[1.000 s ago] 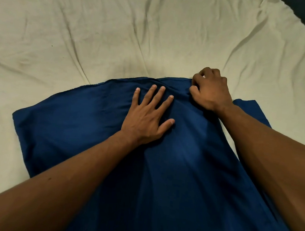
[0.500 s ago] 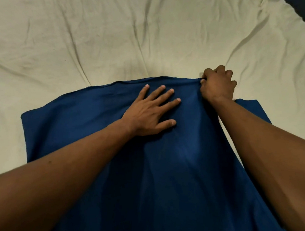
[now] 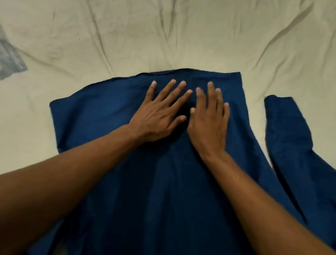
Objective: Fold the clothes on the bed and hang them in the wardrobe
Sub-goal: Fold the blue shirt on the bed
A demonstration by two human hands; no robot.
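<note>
Smoothing is the step in hand, by the look of it: both forearms reach forward from the near edge of the view across a dark blue garment [image 3: 157, 187] spread on the bed [image 3: 131, 22], and both palms lie flat on the cloth near its far hem. The left hand [image 3: 160, 110] has its fingers straight and fanned, pressing down and gripping nothing. The right hand [image 3: 209, 118] sits just beside it — fingers straight and closer together, thumb nearly touching the left thumb, likewise holding nothing. Wrists are low, elbows out of view.

Folding proper seems barely begun. The garment's body lies under and nearer than the hands, its left edge well out to the left of them, and a separate blue flap [image 3: 285, 127], probably a sleeve or turned side, lies to the right with a strip of sheet between. The next move likely calls for flattening outward, then taking a side edge and bringing it across. Beyond the fingertips is only the creased pale sheet — and far off to the left, a grey-blue cloth [image 3: 0, 55] at the frame's edge.
</note>
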